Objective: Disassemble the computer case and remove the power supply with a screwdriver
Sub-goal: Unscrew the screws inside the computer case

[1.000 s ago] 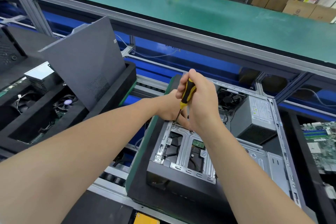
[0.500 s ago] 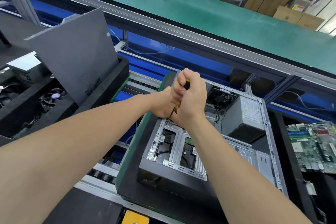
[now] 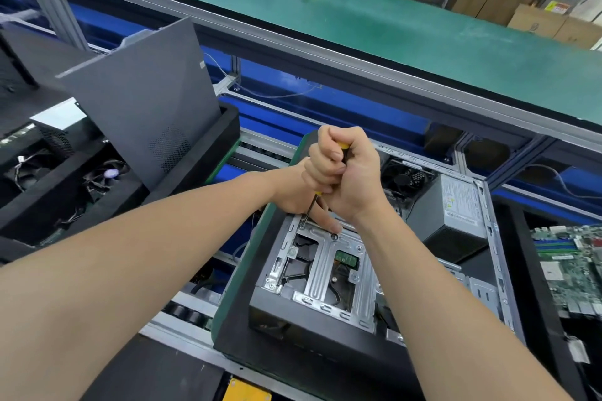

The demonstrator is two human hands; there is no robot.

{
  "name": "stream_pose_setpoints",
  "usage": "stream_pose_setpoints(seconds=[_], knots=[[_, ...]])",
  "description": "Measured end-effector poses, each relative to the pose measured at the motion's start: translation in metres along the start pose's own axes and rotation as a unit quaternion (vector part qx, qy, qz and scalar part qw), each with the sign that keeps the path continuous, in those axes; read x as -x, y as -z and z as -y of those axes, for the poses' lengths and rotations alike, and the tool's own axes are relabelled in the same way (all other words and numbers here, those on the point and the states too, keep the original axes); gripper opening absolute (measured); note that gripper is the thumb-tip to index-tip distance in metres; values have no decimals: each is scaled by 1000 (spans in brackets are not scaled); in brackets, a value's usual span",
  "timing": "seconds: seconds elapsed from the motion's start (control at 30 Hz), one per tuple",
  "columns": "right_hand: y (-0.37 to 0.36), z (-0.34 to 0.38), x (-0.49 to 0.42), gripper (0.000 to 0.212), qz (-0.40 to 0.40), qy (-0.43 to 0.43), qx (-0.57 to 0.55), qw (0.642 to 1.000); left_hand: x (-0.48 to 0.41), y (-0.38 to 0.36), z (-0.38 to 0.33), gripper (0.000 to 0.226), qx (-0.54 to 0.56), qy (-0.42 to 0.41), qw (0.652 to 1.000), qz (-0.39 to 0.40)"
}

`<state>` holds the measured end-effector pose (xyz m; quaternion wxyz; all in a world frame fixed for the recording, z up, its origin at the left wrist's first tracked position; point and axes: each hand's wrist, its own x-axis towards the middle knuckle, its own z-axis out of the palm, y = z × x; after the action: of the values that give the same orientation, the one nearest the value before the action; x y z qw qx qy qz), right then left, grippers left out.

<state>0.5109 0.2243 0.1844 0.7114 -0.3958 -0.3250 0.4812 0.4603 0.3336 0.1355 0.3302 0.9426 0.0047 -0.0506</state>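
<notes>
An open computer case (image 3: 488, 270) lies on its side on a dark tray, its silver drive cage (image 3: 322, 267) facing up. The grey power supply (image 3: 456, 218) sits in the case's far right corner beside a black fan (image 3: 407, 179). My right hand (image 3: 351, 172) grips the yellow-and-black screwdriver (image 3: 311, 207) in a fist, handle mostly hidden. The shaft slants down to a screw at the cage's far left corner. My left hand (image 3: 303, 198) lies behind and under the right, a finger resting on the cage beside the tip.
A removed grey side panel (image 3: 143, 107) leans in a black tray on the left, over fans and cables. A green motherboard (image 3: 573, 273) lies at the right. A green conveyor belt (image 3: 358, 19) runs across the back, with an orange and yellow object on it and cardboard boxes beyond.
My right hand has closed fully over the screwdriver handle, hiding most of the yellow. The tip stays at the cage's far left corner. The view shifted slightly.
</notes>
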Motion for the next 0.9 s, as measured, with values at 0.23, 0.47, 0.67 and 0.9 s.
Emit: stream_pose_setpoints(seconds=[0.23, 0.47, 0.67, 0.9], knots=[[-12, -3, 7, 30, -82, 24, 59, 995, 8, 2, -5, 41, 3, 42, 999, 8], [-33, -8, 14, 40, -319, 99, 140, 932, 8, 0, -3, 29, -76, 16, 997, -4], [-48, -22, 16, 37, -319, 173, 126, 923, 5, 0, 4, 13, -84, 22, 996, -18], [-43, -22, 5, 29, -274, 129, 137, 943, 4, 0, 10, 48, -124, -10, 992, -12]])
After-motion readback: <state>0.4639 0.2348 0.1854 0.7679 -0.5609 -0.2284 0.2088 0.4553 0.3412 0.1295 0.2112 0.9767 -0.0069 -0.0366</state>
